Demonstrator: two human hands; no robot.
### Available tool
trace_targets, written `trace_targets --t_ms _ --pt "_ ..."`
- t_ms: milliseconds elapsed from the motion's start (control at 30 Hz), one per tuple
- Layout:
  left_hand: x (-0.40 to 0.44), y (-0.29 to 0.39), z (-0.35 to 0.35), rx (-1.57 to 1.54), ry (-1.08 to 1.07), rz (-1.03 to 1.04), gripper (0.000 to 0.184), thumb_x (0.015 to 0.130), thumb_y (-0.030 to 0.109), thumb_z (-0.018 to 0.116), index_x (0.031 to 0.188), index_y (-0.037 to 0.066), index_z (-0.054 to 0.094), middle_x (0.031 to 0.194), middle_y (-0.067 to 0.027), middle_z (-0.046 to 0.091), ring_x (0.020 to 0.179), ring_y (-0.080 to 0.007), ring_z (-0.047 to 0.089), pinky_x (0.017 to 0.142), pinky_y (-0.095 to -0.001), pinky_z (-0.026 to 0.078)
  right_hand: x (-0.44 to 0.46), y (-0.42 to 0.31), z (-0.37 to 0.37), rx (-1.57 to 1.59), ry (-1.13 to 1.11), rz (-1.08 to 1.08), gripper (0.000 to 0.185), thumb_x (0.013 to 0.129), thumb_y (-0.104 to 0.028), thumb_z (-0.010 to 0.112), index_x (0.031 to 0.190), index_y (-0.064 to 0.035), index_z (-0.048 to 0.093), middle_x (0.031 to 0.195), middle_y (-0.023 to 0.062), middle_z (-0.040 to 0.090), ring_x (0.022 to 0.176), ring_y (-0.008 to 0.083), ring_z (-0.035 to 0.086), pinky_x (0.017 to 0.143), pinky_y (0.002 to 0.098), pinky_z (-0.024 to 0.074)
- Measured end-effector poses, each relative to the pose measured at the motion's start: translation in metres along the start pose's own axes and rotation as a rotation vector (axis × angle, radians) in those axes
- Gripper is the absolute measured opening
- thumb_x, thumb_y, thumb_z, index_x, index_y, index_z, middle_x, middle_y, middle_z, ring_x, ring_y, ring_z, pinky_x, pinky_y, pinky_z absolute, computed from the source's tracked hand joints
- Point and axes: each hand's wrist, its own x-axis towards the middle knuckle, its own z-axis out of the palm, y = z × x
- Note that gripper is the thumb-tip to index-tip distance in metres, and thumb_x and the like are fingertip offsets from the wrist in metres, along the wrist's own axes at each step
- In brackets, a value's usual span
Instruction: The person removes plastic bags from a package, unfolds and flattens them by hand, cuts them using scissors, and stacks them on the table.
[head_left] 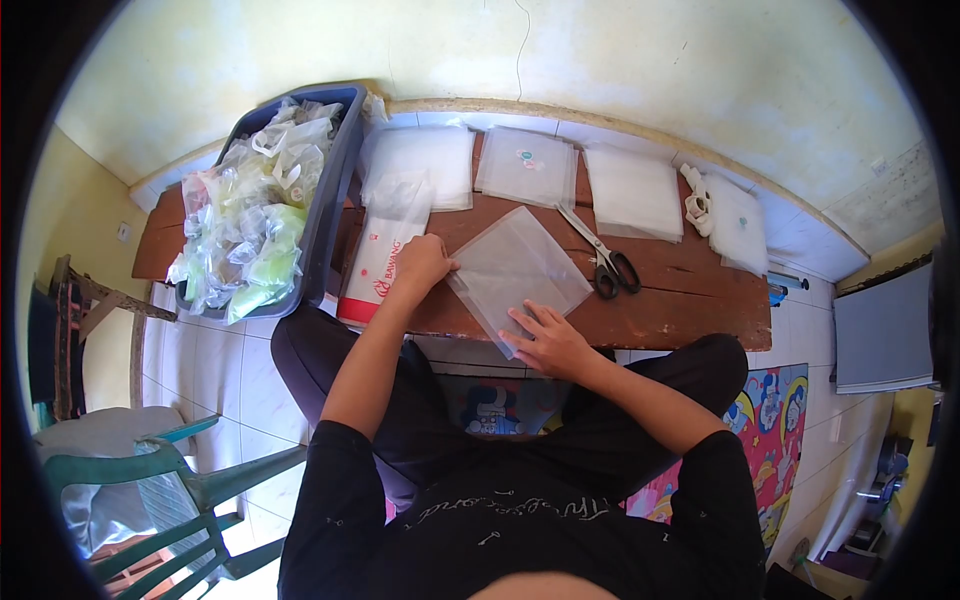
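A square, translucent plastic bag lies turned cornerwise at the front of the brown wooden table. At its left corner, my left hand is closed, thumb and fingers pinching the edge. My right hand rests with spread fingers on the bag's near lower part. Black-handled scissors lie just right of the bag, blades pointing away from me. Beside my left hand, partly under my forearm, is a white and red printed packet reading "BAWANG".
A dark blue tub heaped with crumpled plastic bags stands at the left. Along the back are flat plastic stacks and a whitish twisted bundle. A green chair stands lower left.
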Motion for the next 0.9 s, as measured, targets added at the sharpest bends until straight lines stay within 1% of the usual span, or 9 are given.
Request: trace_targets --t_ms 133,200,233,300,333,400,667,733,900 --pt "-0.008 0.009 0.003 -0.034 0.047 -0.005 0.043 0.075 0.035 0.078 0.109 0.01 0.067 0.109 -0.0157 0.069 0.099 -0.0314 0.066 0.083 -0.0393 0.053 0.0 0.0 0.0 -0.003 0.001 0.003 0.043 0.087 -0.032 0.063 0.129 -0.0195 0.059 0.139 0.0158 0.048 0.127 0.0405 0.044 0.102 0.0479 0.0383" --pt "-0.012 0.012 0.025 -0.141 0.363 0.276 0.051 0.083 0.029 0.07 0.128 0.011 0.055 0.133 -0.0153 0.056 0.121 -0.0309 0.054 0.098 -0.0399 0.045 -0.001 0.0 0.001 -0.002 0.005 0.004 0.043 0.088 -0.032 0.063 0.128 -0.0194 0.06 0.139 0.0158 0.048 0.127 0.0406 0.044 0.102 0.048 0.0383" --pt "-0.018 0.017 0.033 -0.142 0.364 0.277 0.051 0.083 0.029 0.07 0.128 0.011 0.055 0.133 -0.0153 0.056 0.121 -0.0309 0.054 0.098 -0.0399 0.045 -0.001 0.001 0.001 0.0 0.012 0.004 0.042 0.088 -0.033 0.062 0.128 -0.0193 0.06 0.139 0.0158 0.048 0.127 0.0407 0.044 0.102 0.0481 0.0383" --pt "-0.031 0.027 0.051 0.069 0.455 0.569 0.055 0.092 0.029 0.057 0.142 0.013 0.042 0.15 -0.0128 0.038 0.139 -0.0307 0.034 0.111 -0.0456 0.03 -0.001 0.001 0.001 -0.004 0.005 0.007 0.042 0.088 -0.033 0.062 0.128 -0.0195 0.06 0.139 0.0158 0.048 0.127 0.0407 0.044 0.102 0.0481 0.0382" --pt "-0.033 0.027 0.061 0.069 0.454 0.569 0.055 0.092 0.029 0.057 0.142 0.013 0.042 0.15 -0.0128 0.038 0.139 -0.0307 0.034 0.111 -0.0456 0.03 -0.001 0.0 0.001 -0.005 -0.002 0.008 0.042 0.088 -0.034 0.062 0.128 -0.0198 0.06 0.139 0.0159 0.047 0.127 0.0406 0.044 0.102 0.0482 0.0382" --pt "-0.035 0.028 0.075 0.162 0.367 0.586 0.056 0.097 0.033 0.047 0.148 0.015 0.034 0.155 -0.0106 0.03 0.144 -0.0307 0.023 0.116 -0.0515 0.018 0.0 -0.001 -0.002 0.001 0.018 0.006 0.04 0.087 -0.034 0.063 0.125 -0.0184 0.062 0.137 0.0159 0.049 0.126 0.0402 0.045 0.102 0.048 0.0385" --pt "-0.031 0.027 0.086 0.238 0.386 0.578 0.055 0.099 0.037 0.041 0.149 0.016 0.034 0.157 -0.0092 0.026 0.146 -0.0279 0.02 0.117 -0.0506 0.014 0.036 0.016 -0.011 0.143 0.186 0.117 0.03 0.085 -0.029 0.064 0.106 -0.0069 0.066 0.122 0.0163 0.058 0.116 0.0341 0.053 0.1 0.0465 0.0402" --pt "-0.031 0.027 0.086 0.249 0.383 0.581 0.055 0.099 0.037 0.041 0.149 0.016 0.034 0.158 -0.009 0.026 0.146 -0.0278 0.019 0.117 -0.0507 0.014 0.057 0.03 -0.001 0.207 0.304 0.208 0.037 0.088 -0.029 0.061 0.117 -0.0059 0.062 0.128 0.0187 0.055 0.122 0.0347 0.049 0.104 0.0476 0.0369" --pt "-0.031 0.027 0.086 0.243 0.395 0.557 0.054 0.099 0.037 0.04 0.148 0.015 0.036 0.156 -0.0087 0.029 0.146 -0.0276 0.022 0.117 -0.0499 0.015 0.082 0.063 0.026 0.01 0.225 0.295 0.052 0.092 -0.033 0.056 0.136 -0.0076 0.048 0.143 0.0196 0.043 0.134 0.0368 0.038 0.111 0.0494 0.0289"
